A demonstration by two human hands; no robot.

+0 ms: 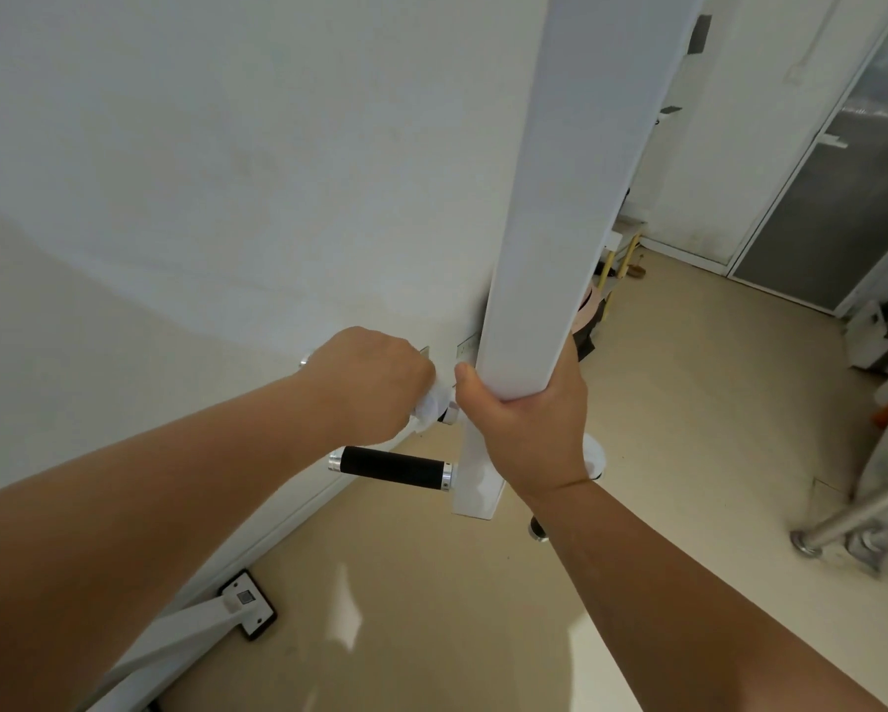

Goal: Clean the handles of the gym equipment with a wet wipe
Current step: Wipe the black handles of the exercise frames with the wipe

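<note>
- The upper handle [449, 414] sticks out from the white post [560, 197] toward nine o'clock; my fist hides nearly all of it, and only its metal ends show, one by the post and one past my knuckles at the far left.
- My left hand [367, 385] is clenched around that upper handle with the wet wipe [428, 407] bunched inside; a bit of white wipe pokes out at the three o'clock side of my fist, just beside the post.
- My right hand [526, 408] is wrapped around the post, thumb on the nine o'clock face and fingers curled behind, gripping it just at three o'clock of my left fist.
- At six o'clock of my left hand the lower handle [390, 467] runs level, black grip with silver caps at both ends, bare and untouched, fixed to the same post.
- A third handle's end [538, 529] peeks out under my right forearm at five o'clock of the post.
- The post stands close to the white wall [226, 172] on a beige floor [483, 608].
- At seven o'clock, low in view, a white frame leg ends in a foot plate [249, 603] against the skirting.
- At three o'clock, far right, metal tubes [853, 521] lie on the floor.
</note>
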